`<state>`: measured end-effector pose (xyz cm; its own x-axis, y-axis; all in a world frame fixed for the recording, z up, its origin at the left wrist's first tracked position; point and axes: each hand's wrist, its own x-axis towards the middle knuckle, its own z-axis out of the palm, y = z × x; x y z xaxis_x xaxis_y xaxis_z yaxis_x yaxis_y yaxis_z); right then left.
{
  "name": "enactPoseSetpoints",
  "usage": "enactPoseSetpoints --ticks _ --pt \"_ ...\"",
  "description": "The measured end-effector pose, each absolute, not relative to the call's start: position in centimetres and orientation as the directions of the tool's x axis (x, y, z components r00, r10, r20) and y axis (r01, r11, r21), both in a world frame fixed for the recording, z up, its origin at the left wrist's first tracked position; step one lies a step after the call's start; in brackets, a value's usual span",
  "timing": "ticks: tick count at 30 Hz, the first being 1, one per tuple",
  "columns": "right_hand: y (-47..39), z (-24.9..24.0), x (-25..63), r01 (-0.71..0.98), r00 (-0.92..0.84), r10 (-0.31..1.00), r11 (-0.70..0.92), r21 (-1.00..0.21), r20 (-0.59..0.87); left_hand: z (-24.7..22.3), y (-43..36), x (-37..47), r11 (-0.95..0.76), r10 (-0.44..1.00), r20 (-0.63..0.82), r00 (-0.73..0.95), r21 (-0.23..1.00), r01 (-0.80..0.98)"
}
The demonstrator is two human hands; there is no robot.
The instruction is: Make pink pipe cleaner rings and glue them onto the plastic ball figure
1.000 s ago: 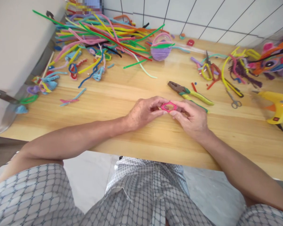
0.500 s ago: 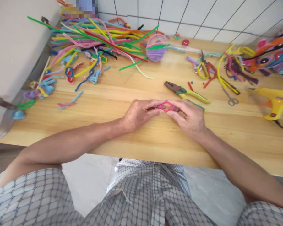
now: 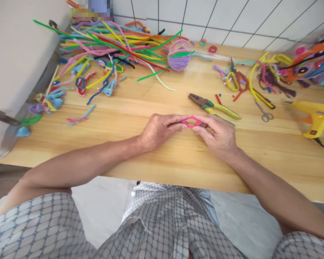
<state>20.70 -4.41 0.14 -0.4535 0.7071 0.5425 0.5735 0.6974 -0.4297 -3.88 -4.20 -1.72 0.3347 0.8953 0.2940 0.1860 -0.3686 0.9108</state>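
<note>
A small pink loop of pipe cleaner [image 3: 191, 126] is stretched between my fingertips above the wooden table. My left hand [image 3: 160, 131] pinches its left side between thumb and fingers. On the opposite side, my right hand [image 3: 218, 135] grips the loop the same way. The loop looks like a rounded, slightly pointed oval with an open middle. Just beyond my right hand lie pliers [image 3: 214, 108] with yellow and green handles, one handle end partly hidden behind that hand.
Many colourful pipe cleaners [image 3: 110, 43] are heaped at the back left, beside a purple ball-like piece [image 3: 179, 61]. Scissors [image 3: 233, 75], small grey-handled scissors [image 3: 267, 116] and a yellow glue gun [image 3: 314, 115] lie on the right. Twisted scraps [image 3: 81, 117] are at left.
Both hands stay nearly in place, holding the pink loop. The loop appears slightly wider, with my right fingers shifted a little to the right.
</note>
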Motion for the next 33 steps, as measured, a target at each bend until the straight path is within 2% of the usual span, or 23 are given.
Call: enactPoseSetpoints --ticks 4,19,28,33 --pt "-4.43 0.05 20.75 0.602 -0.437 0.735 0.667 -0.439 0.518 -2.01 -4.15 -3.81 -0.361 0.897 0.295 0.328 0.919 0.158" --pt "-4.39 -0.17 20.75 0.557 -0.430 0.702 0.701 -0.445 0.567 -2.17 -4.07 -3.93 -0.379 0.888 0.322 0.328 0.917 0.125" --pt "-4.34 -0.23 20.76 0.596 -0.414 0.752 0.650 -0.471 0.513 -1.63 -3.90 -3.97 -0.384 0.899 0.306 0.313 0.895 0.228" --pt "-4.45 -0.17 20.76 0.607 -0.410 0.757 0.643 -0.467 0.509 -1.74 -3.90 -4.15 -0.399 0.891 0.319 0.323 0.890 0.221"
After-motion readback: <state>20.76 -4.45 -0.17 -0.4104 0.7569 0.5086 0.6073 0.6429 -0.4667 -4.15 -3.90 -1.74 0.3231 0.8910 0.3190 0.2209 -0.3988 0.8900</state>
